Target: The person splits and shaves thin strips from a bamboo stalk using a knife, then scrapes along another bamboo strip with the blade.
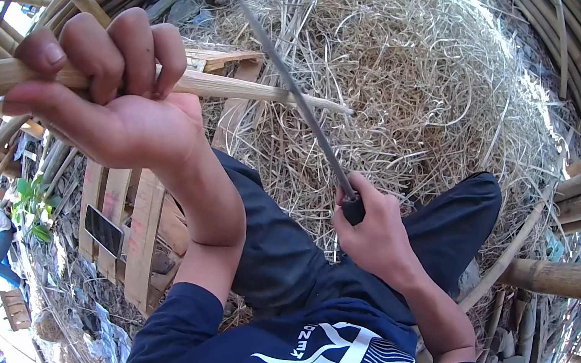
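My left hand (120,89) is raised on the left, its fingers wrapped round a pale bamboo strip (244,90). The strip's thin tip points right over the shavings, and its thicker end runs off past the left edge. My right hand (375,228) grips the dark handle of a long knife (297,97) near the middle. The blade slants up and to the left, passing across the strip in this view; whether they touch I cannot tell.
A heap of pale shavings (418,72) lies in front of my legs. Beside my left arm is a wooden pallet (144,233) with a phone (104,231) on it. Bamboo poles (565,275) stand around. Another person (2,251) is at the far lower left.
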### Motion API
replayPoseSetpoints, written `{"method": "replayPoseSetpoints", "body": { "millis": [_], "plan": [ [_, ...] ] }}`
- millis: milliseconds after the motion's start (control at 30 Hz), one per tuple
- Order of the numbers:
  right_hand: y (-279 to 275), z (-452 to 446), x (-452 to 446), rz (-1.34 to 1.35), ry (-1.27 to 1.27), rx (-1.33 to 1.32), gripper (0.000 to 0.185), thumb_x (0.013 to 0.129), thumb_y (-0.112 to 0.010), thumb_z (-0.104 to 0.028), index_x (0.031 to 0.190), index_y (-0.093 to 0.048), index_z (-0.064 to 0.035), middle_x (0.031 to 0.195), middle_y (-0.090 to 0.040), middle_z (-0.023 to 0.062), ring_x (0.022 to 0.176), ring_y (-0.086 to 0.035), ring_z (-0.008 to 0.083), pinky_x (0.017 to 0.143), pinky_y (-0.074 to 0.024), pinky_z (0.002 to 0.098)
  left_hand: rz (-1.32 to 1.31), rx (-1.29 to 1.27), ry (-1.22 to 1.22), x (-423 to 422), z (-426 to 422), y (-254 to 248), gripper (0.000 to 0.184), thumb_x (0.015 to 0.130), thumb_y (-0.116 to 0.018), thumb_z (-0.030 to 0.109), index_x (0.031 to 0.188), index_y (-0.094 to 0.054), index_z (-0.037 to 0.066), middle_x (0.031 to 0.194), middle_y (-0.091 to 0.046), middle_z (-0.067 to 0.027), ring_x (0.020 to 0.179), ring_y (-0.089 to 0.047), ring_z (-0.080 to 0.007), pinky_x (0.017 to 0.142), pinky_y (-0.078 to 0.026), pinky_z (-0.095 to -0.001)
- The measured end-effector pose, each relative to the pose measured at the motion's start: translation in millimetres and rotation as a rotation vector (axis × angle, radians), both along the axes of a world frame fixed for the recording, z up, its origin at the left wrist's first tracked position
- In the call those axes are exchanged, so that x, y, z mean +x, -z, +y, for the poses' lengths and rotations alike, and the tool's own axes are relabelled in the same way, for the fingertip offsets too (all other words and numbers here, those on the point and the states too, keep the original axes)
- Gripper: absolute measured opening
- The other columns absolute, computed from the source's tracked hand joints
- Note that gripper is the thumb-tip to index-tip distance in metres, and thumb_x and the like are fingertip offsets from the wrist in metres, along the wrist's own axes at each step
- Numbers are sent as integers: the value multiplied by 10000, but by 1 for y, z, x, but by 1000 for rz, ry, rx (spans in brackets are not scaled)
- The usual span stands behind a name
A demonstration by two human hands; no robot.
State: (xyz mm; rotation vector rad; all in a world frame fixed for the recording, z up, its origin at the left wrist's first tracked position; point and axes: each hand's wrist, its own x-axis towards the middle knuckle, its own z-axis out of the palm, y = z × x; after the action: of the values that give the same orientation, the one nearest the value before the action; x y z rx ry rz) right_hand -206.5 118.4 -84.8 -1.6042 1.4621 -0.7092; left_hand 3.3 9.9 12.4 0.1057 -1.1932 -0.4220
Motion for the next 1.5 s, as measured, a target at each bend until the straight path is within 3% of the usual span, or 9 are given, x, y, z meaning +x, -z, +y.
{"method": "replayPoseSetpoints", "body": {
  "millis": [167,267,367,600,767,1000,1267,1367,1500],
  "plan": [
    [-33,-6,8,-34,-120,-138,195,745,-604,-14,916,-513,-32,648,-586,185,647,-608,400,579,-471,416,28,8,24,-4,0,-3,445,952,-356,579,840,-508,177,563,-240,63,439,-150,-49,364,-126,-206],
    [-7,-8,0,-37,-86,-38,216,729,-618,-7,918,-516,-38,649,-587,180,652,-609,395,580,-471,419,18,0,10,-4,3,-1,432,954,-366,569,841,-512,178,564,-240,63,438,-153,-50,362,-124,-206],
    [-6,-2,1,45,-49,-171,213,730,-616,-8,917,-521,-41,642,-583,185,647,-604,393,579,-469,422,0,2,58,-5,7,1,422,954,-375,564,847,-516,181,564,-243,64,436,-157,-50,360,-125,-206],
    [24,7,-8,56,20,-141,194,738,-616,-37,916,-538,-31,651,-580,212,673,-597,414,585,-463,433,-8,18,-47,-4,8,-1,420,959,-364,562,835,-503,185,564,-243,65,432,-152,-47,361,-124,-203],
    [47,15,-23,122,143,53,159,764,-591,-52,900,-555,20,679,-583,249,706,-599,436,616,-468,439,41,30,-17,-10,7,-1,441,960,-331,576,826,-479,183,575,-244,63,438,-155,-47,369,-131,-205],
    [-8,4,4,-1,82,-94,193,740,-630,-65,898,-538,-4,655,-603,212,654,-629,391,605,-492,415,-31,15,19,-5,8,-1,404,952,-390,556,854,-517,185,594,-256,63,458,-168,-55,372,-133,-209],
    [20,11,-1,-1,93,-28,161,734,-637,-71,844,-549,6,646,-605,208,621,-631,377,581,-490,397,-20,20,28,0,6,0,393,938,-428,557,857,-516,184,600,-260,63,468,-168,-56,381,-123,-211],
    [8,8,-4,2,138,15,155,731,-635,-62,831,-542,10,643,-606,196,613,-640,352,576,-490,377,-21,22,14,-3,7,0,391,939,-432,554,857,-519,182,599,-260,65,469,-169,-55,381,-123,-211],
    [-13,8,-1,-145,134,-140,143,730,-624,-41,807,-515,9,598,-571,165,574,-628,312,554,-474,363,-16,16,69,-3,7,-1,387,943,-428,548,848,-516,183,596,-260,66,468,-168,-52,377,-125,-211]
  ]
}}
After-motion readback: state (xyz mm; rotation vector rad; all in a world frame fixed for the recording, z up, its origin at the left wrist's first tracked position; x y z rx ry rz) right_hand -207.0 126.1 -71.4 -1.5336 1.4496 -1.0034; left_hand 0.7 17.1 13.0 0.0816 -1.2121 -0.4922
